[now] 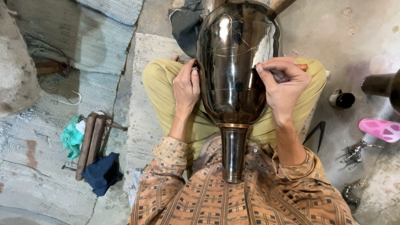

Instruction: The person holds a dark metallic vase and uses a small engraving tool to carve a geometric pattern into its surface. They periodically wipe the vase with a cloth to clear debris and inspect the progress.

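**Engraving a dark metal vase, partly lined**

Nearest the lens: the vase's narrow foot, brass band at its top, lying against the checked orange shirt. The dark metal vase lies across the lap, body running away from the camera between both hands.

Left hand: fingers curled flat against the vase's left flank, steadying it. Right hand: pinched shut around an orange-handled scribing tool, tip on the right side of the body.

Progress, my read: thin scratched lines, horizontal bands plus crossing arcs, show on the upper body. The lower body near the brass band looks bare, so a good part looks undone.

Containers: small dark cup right of the right hand, contents not visible. Another dark vessel beyond it, cut off by the frame.

Left of the left hand, well apart: wooden rods, green cloth, dark blue cloth on the mat.
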